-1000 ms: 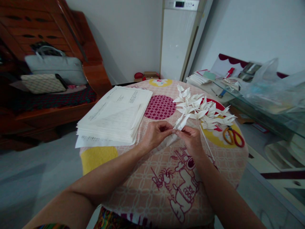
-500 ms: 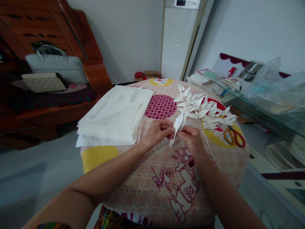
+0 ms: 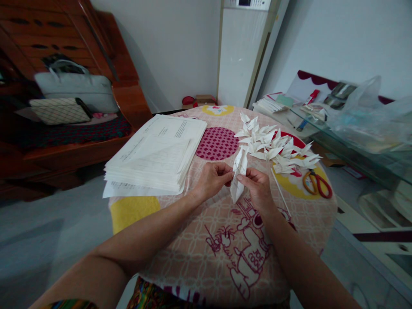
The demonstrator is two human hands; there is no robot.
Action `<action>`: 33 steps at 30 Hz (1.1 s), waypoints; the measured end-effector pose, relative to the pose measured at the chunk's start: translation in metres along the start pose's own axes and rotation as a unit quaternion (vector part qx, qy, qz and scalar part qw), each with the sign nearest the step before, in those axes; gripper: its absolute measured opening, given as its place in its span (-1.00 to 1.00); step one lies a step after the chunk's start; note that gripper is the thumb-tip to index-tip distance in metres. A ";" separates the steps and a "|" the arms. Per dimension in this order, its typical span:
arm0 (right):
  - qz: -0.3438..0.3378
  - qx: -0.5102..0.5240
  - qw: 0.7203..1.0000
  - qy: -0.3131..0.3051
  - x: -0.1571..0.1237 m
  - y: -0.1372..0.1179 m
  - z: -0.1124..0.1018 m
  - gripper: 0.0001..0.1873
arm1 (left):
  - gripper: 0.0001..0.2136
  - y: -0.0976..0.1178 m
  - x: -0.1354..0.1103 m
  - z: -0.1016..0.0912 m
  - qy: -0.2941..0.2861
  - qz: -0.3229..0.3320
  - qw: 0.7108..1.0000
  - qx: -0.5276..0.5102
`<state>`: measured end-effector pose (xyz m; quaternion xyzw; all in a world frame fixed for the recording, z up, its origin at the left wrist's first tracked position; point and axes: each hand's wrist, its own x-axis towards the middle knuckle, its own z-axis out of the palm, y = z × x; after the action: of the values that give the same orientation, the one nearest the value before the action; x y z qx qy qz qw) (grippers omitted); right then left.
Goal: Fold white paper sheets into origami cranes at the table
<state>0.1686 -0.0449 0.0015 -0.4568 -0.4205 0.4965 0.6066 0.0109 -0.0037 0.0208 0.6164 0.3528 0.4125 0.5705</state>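
A folded white paper piece (image 3: 238,174) stands nearly upright between both my hands above the round table (image 3: 199,257). My left hand (image 3: 212,180) pinches its left side with closed fingers. My right hand (image 3: 259,189) pinches its right side, fingers also closed. Just beyond them lies a heap of several finished folded paper shapes (image 3: 273,148). A thin white stick (image 3: 279,193) lies on the cloth to the right of my right hand.
A thick stack of printed sheets (image 3: 154,156) covers the table's left part. Orange-handled scissors (image 3: 317,182) lie at the right edge. A glass table (image 3: 354,146) with bags and papers stands to the right, a wooden bench (image 3: 71,141) with bags to the left.
The paper piece has turned from lying slanted to standing nearly upright and has spread a little wider between my fingers. Both hands stay in place.
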 end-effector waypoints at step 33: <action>0.021 -0.050 0.998 0.034 0.005 0.006 -0.002 -0.72 | -0.75 -0.012 0.005 -0.004 -0.014 -0.037 0.995 0.093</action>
<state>0.1701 -0.0399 -0.0048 -0.5114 -0.4147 0.4716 0.5865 0.0098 0.0040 0.0099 0.6589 0.4042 0.3477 0.5306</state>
